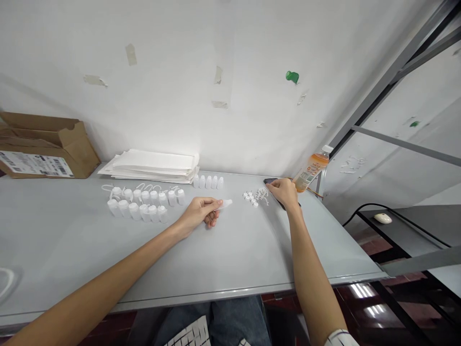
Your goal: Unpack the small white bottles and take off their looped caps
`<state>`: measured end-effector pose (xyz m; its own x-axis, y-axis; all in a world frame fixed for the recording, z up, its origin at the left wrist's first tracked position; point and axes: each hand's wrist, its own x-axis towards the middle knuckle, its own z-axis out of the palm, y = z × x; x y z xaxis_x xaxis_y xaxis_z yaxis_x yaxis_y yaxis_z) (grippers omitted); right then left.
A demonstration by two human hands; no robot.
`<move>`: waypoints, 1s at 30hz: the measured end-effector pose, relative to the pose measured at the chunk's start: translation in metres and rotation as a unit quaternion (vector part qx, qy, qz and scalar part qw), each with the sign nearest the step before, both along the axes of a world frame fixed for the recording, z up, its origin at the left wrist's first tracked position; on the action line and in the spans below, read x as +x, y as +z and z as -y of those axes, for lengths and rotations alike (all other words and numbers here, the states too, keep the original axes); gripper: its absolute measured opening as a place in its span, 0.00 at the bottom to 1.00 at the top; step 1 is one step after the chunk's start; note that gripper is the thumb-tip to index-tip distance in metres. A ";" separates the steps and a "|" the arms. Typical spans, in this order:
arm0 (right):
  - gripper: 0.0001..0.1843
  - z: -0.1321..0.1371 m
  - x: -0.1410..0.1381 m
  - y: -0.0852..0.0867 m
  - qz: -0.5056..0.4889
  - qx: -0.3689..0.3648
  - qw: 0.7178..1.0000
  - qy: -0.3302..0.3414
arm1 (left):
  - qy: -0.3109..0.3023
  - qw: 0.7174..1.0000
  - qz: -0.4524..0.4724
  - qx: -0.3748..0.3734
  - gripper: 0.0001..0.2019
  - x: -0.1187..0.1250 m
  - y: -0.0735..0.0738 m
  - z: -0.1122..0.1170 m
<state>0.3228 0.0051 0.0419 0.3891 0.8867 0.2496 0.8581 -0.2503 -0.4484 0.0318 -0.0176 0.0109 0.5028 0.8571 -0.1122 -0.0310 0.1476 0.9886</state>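
Note:
My left hand [202, 213] pinches a small white plastic bottle [226, 203] above the middle of the table, its narrow end pointing right. My right hand [284, 191] is over a dark flat object [285, 205] that looks like a phone, its fingers drawn together near the object's far end; what they hold, if anything, is hidden. Between the hands lie several small white caps [249, 197] and a bunch of white loops [262, 194]. Several white bottles without loops [208, 182] stand in a short row behind my left hand.
Two rows of white capped bottles [134, 210], some with loops, stand on the grey table [216, 269] at left. Behind them lies a stack of white sheets [151, 164]. A cardboard box [77, 149] is at far left, an orange drink bottle [311, 169] by the right metal frame.

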 end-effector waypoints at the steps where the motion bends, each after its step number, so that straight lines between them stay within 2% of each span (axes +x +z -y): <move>1: 0.13 0.000 -0.003 0.002 -0.022 0.027 0.999 0.013 | 0.000 1.000 0.000 0.001 0.20 0.000 0.000 0.000; 3: 0.16 0.002 -0.013 0.005 -0.104 0.064 0.990 0.069 | 0.002 1.000 0.001 0.002 0.21 0.000 0.000 0.000; 5: 0.18 0.005 -0.029 0.008 -0.216 0.065 0.962 0.154 | 0.006 1.000 0.004 -0.003 0.22 0.001 0.001 0.000; 7: 0.19 0.009 -0.049 0.009 -0.295 0.023 0.923 0.245 | 0.012 1.000 0.008 -0.010 0.23 0.001 0.001 0.000; 10: 0.20 0.016 -0.078 0.008 -0.324 -0.056 0.879 0.345 | 0.024 1.000 0.011 -0.018 0.23 0.000 0.000 -0.001; 14: 0.19 0.019 -0.098 0.002 -0.376 -0.071 0.835 0.396 | 0.046 0.999 0.017 -0.014 0.23 0.000 -0.002 -0.002; 17: 0.19 0.018 -0.104 -0.002 -0.403 -0.055 0.821 0.400 | 0.051 0.999 0.018 -0.008 0.23 0.000 -0.002 -0.002; 22: 0.18 0.017 -0.110 -0.004 -0.426 -0.032 0.830 0.358 | 0.068 0.998 -0.002 -0.017 0.25 0.001 0.000 0.000; 24: 0.18 0.015 -0.108 -0.003 -0.419 -0.010 0.846 0.330 | 0.079 0.997 -0.004 -0.024 0.26 0.001 0.000 0.000; 26: 0.15 0.013 -0.104 -0.005 -0.363 0.028 0.886 0.286 | 0.086 0.996 -0.001 -0.026 0.27 0.000 0.000 -0.001; 28: 0.10 0.010 -0.099 -0.009 -0.241 0.072 0.939 0.236 | 0.090 0.996 0.000 -0.023 0.28 0.000 -0.002 -0.001; 30: 0.07 0.007 -0.096 -0.015 -0.109 0.090 0.968 0.205 | 0.093 0.995 0.001 -0.016 0.28 0.000 -0.004 -0.002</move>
